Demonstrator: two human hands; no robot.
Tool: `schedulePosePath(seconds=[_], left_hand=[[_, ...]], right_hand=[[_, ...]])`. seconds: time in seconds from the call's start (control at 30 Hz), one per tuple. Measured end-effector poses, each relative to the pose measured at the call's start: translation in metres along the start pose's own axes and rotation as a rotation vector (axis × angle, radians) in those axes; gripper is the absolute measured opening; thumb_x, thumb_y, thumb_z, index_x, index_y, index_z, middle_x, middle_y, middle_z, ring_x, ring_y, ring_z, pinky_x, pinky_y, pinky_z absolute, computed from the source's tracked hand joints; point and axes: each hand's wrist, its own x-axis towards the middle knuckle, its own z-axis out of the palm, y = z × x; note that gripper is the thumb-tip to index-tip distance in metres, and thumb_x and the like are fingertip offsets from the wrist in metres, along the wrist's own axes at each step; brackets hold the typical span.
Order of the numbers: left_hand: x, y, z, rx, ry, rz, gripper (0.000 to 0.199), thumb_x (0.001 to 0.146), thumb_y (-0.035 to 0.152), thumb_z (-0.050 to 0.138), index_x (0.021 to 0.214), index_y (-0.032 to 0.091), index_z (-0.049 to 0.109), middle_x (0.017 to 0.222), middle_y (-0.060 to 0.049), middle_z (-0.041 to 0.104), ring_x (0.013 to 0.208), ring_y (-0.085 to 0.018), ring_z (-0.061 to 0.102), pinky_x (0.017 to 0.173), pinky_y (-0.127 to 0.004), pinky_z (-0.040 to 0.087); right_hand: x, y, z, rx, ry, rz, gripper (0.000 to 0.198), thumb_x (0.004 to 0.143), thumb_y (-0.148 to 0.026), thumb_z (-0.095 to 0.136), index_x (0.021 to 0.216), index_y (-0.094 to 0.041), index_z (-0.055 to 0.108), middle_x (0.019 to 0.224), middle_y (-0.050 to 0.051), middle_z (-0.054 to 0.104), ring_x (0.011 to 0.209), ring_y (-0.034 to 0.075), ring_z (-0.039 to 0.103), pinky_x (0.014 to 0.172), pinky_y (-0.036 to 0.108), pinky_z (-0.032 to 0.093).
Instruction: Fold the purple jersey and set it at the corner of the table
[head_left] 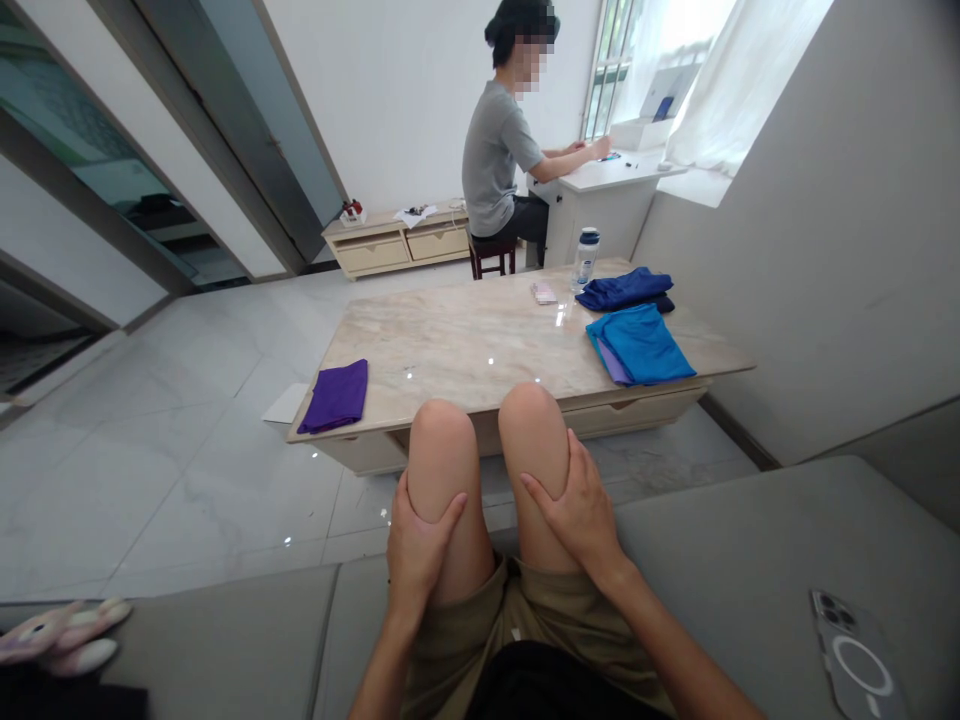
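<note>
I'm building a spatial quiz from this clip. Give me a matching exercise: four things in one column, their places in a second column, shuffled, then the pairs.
Things
1. purple cloth
2. water bottle
3. phone
4. left hand

Places
A. on the grey sofa cushion
B. on the person's own thigh
C. near left corner of the low table
D. far side of the table, upright

Pairs: 1-C, 2-D, 3-A, 4-B

Head view, forward-down over knees toward table (480, 350)

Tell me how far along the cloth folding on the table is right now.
Looks done: a folded purple cloth lies on the table's left end, a folded light-blue cloth at the right. In hand: nothing; the left hand and right hand rest on the knees. Possibly left: the looser dark-blue cloth.
</note>
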Motion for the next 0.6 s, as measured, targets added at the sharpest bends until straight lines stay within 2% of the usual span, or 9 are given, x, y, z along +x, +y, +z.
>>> schedulePosePath(seconds=[0.2, 0.6], left_hand=[[-0.0047, 0.0043, 0.0001, 0.052, 0.037, -0.020, 0.088, 0.091, 0.066, 0.075, 0.162, 0.022, 0.046, 0.160, -0.020, 0.063, 0.144, -0.043, 0.064, 0.115, -0.055, 0.055], [-0.0045, 0.0048, -0.0015, 0.028, 0.036, -0.005, 0.089, 0.090, 0.064, 0.076, 0.162, 0.019, 0.048, 0.159, -0.021, 0.064, 0.145, -0.043, 0.063, 0.117, -0.055, 0.054]], right_hand=[[0.0011, 0.0013, -0.0005, 0.024, 0.005, 0.008, 0.104, 0.096, -0.079, 0.066, 0.170, -0.010, 0.040, 0.155, 0.028, 0.061, 0.141, 0.044, 0.062, 0.114, 0.060, 0.055], [0.0009, 0.0039, -0.0010, 0.057, 0.018, 0.015, 0.099, 0.098, -0.075, 0.067, 0.170, -0.011, 0.042, 0.155, 0.029, 0.061, 0.141, 0.044, 0.062, 0.114, 0.062, 0.055]])
